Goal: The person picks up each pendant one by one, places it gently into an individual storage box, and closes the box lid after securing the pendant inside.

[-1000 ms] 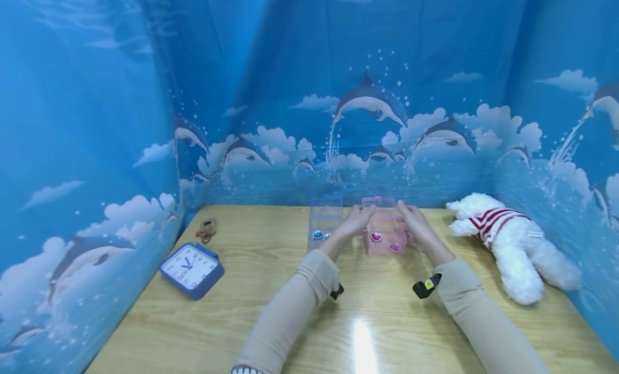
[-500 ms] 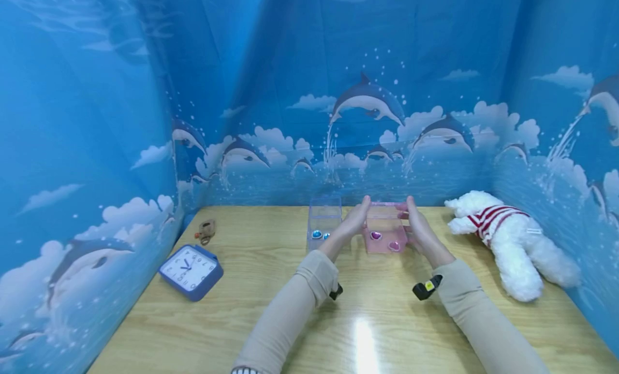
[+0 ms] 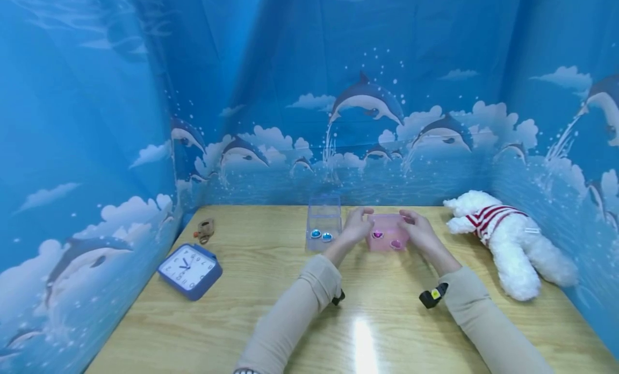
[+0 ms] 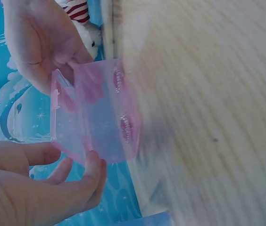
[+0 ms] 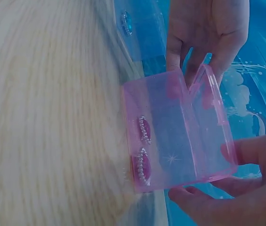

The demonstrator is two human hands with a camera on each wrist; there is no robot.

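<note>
A pink see-through plastic box point(image 3: 386, 242) stands between my hands at the back middle of the table. Its hinged lid point(image 5: 213, 127) is tilted, partly lowered over the box. Two pink gem ornaments point(image 3: 377, 235) with silvery beaded rims show on its near face. My left hand point(image 3: 357, 227) holds the box's left side, thumb at the lid edge and fingers against the side wall. On the right side, my right hand point(image 3: 422, 235) holds it the same way, thumb on the lid point(image 4: 67, 117). Some fingertips are visible only through the pink plastic.
Just left of the pink box stands a clear bluish box point(image 3: 324, 223) with blue gem ornaments point(image 3: 315, 234), its lid raised. A blue clock point(image 3: 190, 271) and small brown trinket point(image 3: 206, 230) lie left. A white plush toy point(image 3: 512, 245) lies right. A dolphin-print curtain point(image 3: 290, 94) surrounds the table.
The pink box's raised lid has come down toward me. Both hands have shifted from flat beside the box to bent fingers and thumbs around its lid and sides.
</note>
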